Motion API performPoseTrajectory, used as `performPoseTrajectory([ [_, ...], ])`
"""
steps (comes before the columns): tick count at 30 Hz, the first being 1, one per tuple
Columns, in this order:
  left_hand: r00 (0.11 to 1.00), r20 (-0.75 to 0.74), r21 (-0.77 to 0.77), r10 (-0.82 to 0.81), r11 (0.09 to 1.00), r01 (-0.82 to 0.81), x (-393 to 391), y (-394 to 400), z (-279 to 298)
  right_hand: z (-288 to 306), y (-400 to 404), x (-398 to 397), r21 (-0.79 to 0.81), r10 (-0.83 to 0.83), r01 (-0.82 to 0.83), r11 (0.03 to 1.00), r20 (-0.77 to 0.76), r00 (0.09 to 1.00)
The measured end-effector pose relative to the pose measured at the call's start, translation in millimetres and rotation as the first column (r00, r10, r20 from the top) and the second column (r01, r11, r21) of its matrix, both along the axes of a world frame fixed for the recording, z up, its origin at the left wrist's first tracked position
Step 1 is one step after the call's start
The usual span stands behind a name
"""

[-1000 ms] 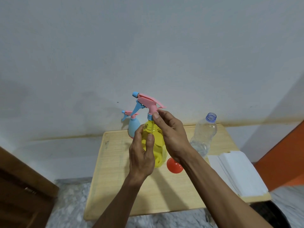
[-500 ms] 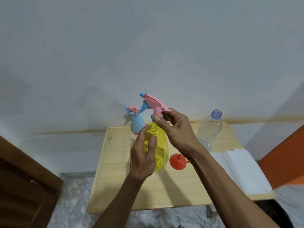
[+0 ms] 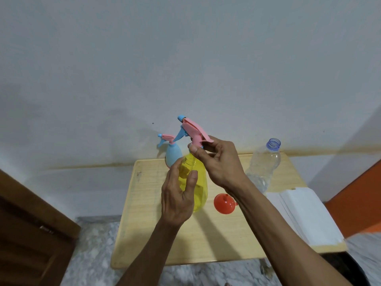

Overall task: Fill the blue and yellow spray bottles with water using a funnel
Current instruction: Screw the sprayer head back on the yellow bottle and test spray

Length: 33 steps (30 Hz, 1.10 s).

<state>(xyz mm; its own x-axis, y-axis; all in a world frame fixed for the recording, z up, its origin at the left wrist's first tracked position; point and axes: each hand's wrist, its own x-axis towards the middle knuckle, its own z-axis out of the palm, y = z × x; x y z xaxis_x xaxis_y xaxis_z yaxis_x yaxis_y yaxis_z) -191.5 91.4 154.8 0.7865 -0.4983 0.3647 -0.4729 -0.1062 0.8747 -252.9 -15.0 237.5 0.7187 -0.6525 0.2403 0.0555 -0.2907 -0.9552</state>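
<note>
Left hand [image 3: 178, 200] gripped the yellow bottle [image 3: 199, 182]. Right hand [image 3: 219, 164] pinched its sprayer [image 3: 194, 133]. Funnel [image 3: 224, 203] sat mid-worktop [image 3: 144, 223].

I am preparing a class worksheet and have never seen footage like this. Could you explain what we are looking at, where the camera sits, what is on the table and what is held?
There is no machine: a person wears a camera on the head, looking down at two bare hands. The left hand grips the yellow spray bottle; the right hand pinches its pink trigger head at the neck. On the wooden table stand a blue spray bottle and an uncapped clear plastic bottle; an orange funnel lies there, white paper at its right edge.
</note>
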Motion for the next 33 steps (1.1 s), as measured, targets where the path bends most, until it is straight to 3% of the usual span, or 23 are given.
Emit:
performPoseTrajectory([
  [16, 0.998, -0.067, -0.033, 0.004, 0.999, -0.006, -15.5, 21.0, -13.1, -9.6, 26.0, -8.7, 0.039, -0.067, 0.069, 0.997, -0.039, 0.997],
  [23, 0.997, -0.056, -0.070, -0.052, 0.996, 0.048, -46.5, 45.7, -9.0, 2.5, 45.9, -27.1, 0.069, 0.082, -0.082, 0.994, 0.016, 0.997],
  [27, 0.995, -0.037, -0.057, -0.095, 0.994, 0.093, -68.7, 57.2, -6.2, 8.2, 55.5, -43.4, 0.111, 0.079, -0.074, 0.991, -0.033, 0.996],
  [33, 0.995, -0.075, 0.000, -0.073, 0.997, 0.073, -110.0, 79.3, -3.8, 4.3, 71.5, -97.2, 0.217, -0.105, 0.104, 0.971, -0.005, 0.994],
])
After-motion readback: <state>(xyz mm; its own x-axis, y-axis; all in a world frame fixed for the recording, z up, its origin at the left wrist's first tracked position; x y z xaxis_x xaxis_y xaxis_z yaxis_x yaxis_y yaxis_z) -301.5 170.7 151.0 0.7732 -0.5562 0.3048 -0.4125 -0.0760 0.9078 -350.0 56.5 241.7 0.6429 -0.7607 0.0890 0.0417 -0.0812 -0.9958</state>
